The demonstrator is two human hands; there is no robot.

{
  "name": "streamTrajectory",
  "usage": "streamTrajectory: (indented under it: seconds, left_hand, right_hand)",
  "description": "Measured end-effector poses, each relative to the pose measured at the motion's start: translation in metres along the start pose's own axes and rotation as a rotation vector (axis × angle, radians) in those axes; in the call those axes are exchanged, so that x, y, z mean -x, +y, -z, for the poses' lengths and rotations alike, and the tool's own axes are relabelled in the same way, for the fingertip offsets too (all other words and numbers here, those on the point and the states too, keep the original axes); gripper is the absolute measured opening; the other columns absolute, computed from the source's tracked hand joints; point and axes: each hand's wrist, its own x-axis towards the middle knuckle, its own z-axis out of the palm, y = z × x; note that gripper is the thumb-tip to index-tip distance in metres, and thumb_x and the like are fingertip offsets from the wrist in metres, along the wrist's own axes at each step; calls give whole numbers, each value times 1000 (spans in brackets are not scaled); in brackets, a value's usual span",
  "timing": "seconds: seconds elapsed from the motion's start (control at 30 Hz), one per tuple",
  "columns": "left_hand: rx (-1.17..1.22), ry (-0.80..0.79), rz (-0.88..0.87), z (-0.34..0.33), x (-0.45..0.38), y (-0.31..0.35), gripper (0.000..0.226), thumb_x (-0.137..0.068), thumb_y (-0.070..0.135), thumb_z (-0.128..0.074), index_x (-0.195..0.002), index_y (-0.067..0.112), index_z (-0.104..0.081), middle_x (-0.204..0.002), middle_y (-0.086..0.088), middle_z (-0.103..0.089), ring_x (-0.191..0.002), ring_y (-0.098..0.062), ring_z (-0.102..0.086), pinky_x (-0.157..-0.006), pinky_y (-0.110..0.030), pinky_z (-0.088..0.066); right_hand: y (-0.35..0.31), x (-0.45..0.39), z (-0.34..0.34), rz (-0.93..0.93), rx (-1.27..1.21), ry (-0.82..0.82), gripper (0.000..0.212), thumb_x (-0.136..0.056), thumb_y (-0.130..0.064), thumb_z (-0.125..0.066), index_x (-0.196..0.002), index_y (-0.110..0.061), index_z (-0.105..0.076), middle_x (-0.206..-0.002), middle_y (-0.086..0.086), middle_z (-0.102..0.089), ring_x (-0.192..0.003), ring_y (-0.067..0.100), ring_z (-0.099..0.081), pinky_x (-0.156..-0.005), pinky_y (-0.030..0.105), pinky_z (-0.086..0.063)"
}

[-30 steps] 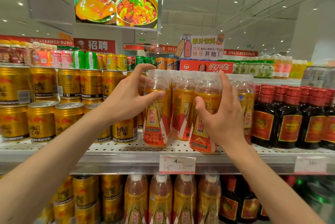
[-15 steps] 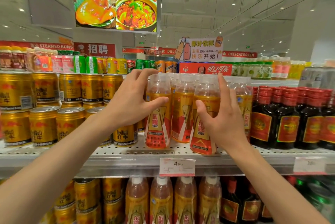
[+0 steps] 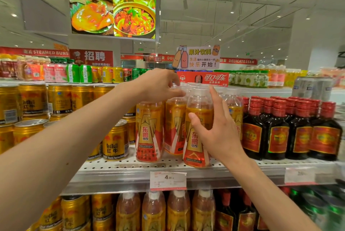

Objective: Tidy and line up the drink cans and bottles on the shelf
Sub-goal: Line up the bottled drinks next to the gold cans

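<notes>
Front bottle: amber plastic drink bottle with red-and-gold label [image 3: 197,133], upright at the perforated white metal shelf [image 3: 115,165] front edge.
Right hand [image 3: 216,133]: grasping that bottle's side.
Left hand [image 3: 160,86]: fingers curled at the clear cap of the neighbouring amber bottle [image 3: 149,131].
Left side: gold cans [image 3: 115,142].
Right side: dark bottles with red caps [image 3: 278,130].

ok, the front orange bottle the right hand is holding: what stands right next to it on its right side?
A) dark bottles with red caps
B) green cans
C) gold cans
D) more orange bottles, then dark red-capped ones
D: the right hand grips the front orange bottle; another orange bottle stands beside it, then the dark bottles.
</notes>
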Motion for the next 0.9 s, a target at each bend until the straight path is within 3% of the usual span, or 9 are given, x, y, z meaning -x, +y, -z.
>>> streamTrajectory:
  seconds: [0.13, 0.33, 0.5, 0.6, 0.67, 0.77, 0.9]
  left_hand:
    - [69, -26, 47, -1, -8, -4, 50, -85, 62, -63, -115, 22, -69, -113, 1, -68, -102, -17, -64, -85, -34, -55]
    - [196, -105, 54, 7, -13, -11, 35, -91, 43, -67, -115, 17, -72, -111, 3, -71, -99, -13, -65, -93, -35, -54]
    - [164, -39, 80, -2, -20, -9, 37, -86, 54, -69, -101, 19, -72, -95, 4, -71, -89, -13, -66, -71, -26, -51]
    - [186, -54, 73, -3, -20, -13, 35, -90, 48, -68, -108, 19, -72, -103, 4, -71, -93, -12, -65, -71, -22, -49]
    - [187, -72, 65, -2, -19, -16, 35, -92, 45, -66, -114, 19, -72, -112, 3, -71, -100, -13, -65, -82, -27, -53]
    - [137, -82, 56, -1, -18, -15, 38, -95, 43, -63, -123, 18, -69, -126, 1, -69, -112, -17, -64, -98, -34, -51]
    - [47, -69, 30, 0, -13, -11, 40, -98, 39, -59, -131, 16, -65, -134, 0, -65, -118, -17, -62, -92, -26, -45]
  right_hand:
    - [2, 0, 0, -13, -14, -11, 83, -94, -58, -54, -159, -41, -5, -158, -4, -32, -139, 17, -41, -98, 30, -38]
    - [1, 0, 0, -21, -38, -26, 83, -94, -58, -54, -158, -43, -4, -157, -5, -32, -135, 12, -40, -97, 28, -36]
    - [1, 0, 1, -29, -56, -32, 83, -94, -58, -54, -158, -46, -3, -161, -5, -28, -142, 18, -38, -103, 35, -39]
    - [0, 1, 2, -33, -59, -40, 83, -93, -60, -54, -157, -47, -2, -163, -4, -26, -147, 21, -34, -110, 46, -42]
    - [-1, 1, 1, -42, -52, -45, 83, -93, -61, -53, -156, -48, -1, -164, -3, -25, -149, 23, -33, -111, 52, -43]
    - [-1, 1, 1, -43, -50, -43, 83, -93, -61, -52, -157, -48, 0, -164, -3, -25, -148, 22, -33, -111, 49, -42]
    - [-2, 2, 1, -50, -55, -46, 83, -94, -60, -52, -157, -48, 1, -164, -2, -24, -148, 21, -32, -111, 45, -40]
